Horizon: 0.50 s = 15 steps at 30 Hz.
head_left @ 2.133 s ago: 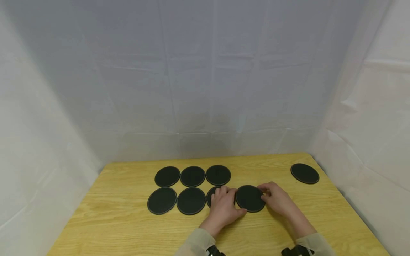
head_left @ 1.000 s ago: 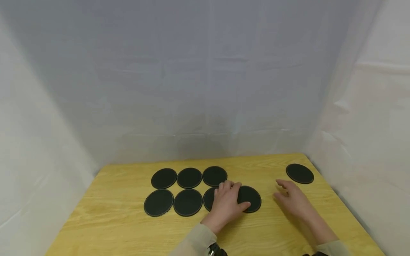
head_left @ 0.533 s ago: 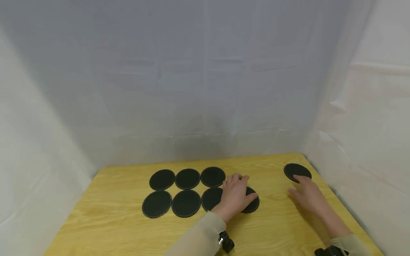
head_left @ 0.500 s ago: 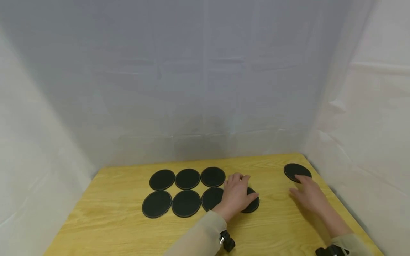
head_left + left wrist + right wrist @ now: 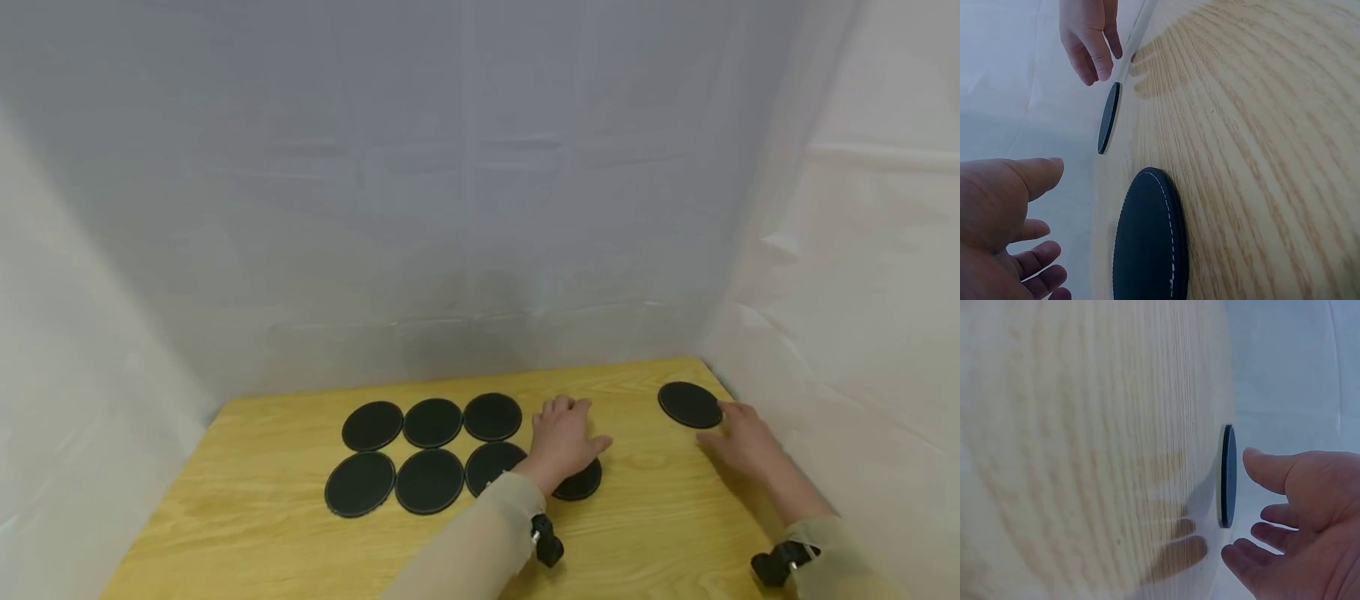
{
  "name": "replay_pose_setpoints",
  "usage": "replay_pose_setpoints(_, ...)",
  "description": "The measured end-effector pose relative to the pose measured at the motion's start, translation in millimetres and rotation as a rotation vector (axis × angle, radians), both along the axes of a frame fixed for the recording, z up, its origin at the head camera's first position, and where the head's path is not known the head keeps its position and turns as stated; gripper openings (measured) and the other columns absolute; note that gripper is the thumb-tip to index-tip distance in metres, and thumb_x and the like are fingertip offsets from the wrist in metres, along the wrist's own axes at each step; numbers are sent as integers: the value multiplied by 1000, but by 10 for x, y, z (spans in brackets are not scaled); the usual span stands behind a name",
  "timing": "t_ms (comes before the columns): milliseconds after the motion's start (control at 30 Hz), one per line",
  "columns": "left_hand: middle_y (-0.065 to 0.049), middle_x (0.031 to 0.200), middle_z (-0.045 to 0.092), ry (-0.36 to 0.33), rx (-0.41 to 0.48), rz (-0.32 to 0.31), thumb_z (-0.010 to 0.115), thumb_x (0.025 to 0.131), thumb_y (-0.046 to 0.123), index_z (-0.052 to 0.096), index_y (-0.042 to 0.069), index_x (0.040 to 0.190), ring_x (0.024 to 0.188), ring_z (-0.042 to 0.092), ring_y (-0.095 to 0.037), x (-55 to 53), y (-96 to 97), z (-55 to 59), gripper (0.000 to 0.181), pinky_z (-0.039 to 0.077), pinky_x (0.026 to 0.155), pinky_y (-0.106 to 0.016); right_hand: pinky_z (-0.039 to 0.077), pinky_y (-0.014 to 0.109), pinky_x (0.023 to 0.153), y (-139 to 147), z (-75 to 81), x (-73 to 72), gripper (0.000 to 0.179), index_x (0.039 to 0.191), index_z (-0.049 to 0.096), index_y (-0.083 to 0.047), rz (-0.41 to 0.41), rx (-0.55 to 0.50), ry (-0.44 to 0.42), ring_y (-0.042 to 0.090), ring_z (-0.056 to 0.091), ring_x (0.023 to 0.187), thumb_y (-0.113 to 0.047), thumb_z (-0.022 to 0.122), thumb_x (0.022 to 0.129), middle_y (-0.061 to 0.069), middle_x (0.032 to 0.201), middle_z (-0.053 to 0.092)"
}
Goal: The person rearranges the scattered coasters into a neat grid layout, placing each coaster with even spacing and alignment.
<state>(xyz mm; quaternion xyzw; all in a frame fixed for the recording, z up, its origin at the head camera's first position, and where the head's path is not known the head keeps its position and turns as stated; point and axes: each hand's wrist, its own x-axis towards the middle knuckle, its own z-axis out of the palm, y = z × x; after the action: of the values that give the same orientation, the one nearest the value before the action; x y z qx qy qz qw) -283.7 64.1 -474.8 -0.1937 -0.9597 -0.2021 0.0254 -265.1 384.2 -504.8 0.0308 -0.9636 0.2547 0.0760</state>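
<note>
Several round black coasters with pale edge stitching lie flat on a wooden table. In the head view my left hand [image 5: 561, 437] hovers over the end coaster of the near row [image 5: 581, 482] and partly hides it; its fingers are loosely spread and hold nothing. The left wrist view shows that coaster [image 5: 1147, 244] below and apart from the hand. My right hand [image 5: 745, 442] is at the near right edge of a lone coaster [image 5: 688, 405] at the far right. In the right wrist view, thumb and fingers stand apart beside this coaster [image 5: 1229, 478], not gripping it.
Three coasters form a back row [image 5: 432, 422], touching side by side. Close in front runs the near row [image 5: 429, 481]. White sheeting [image 5: 465, 208] hangs behind the table [image 5: 247, 500] and at both sides. Each wrist wears a black camera [image 5: 547, 542].
My right hand has left the end coaster of the near row and reached the lone coaster at the right. My left hand has lifted off the near row and moved right and forward.
</note>
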Motion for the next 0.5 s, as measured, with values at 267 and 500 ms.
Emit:
replay_pose_setpoints(267,-7,153,55,-20,-14,9,74,106,52,59,18,159,141,48,-29,-30,44,4,65,43,113,-52,42,78,105,115,-9,-152,85,144,41,32,-20,22,-67,74,44,128,-31,77,101,59,143,36)
replay_pose_setpoints(500,-7,152,55,-27,-20,17,75,105,52,60,18,159,140,48,-29,-30,33,0,64,43,113,-52,47,75,103,180,25,-290,97,143,37,35,-7,35,-163,74,49,125,-38,81,98,59,139,42)
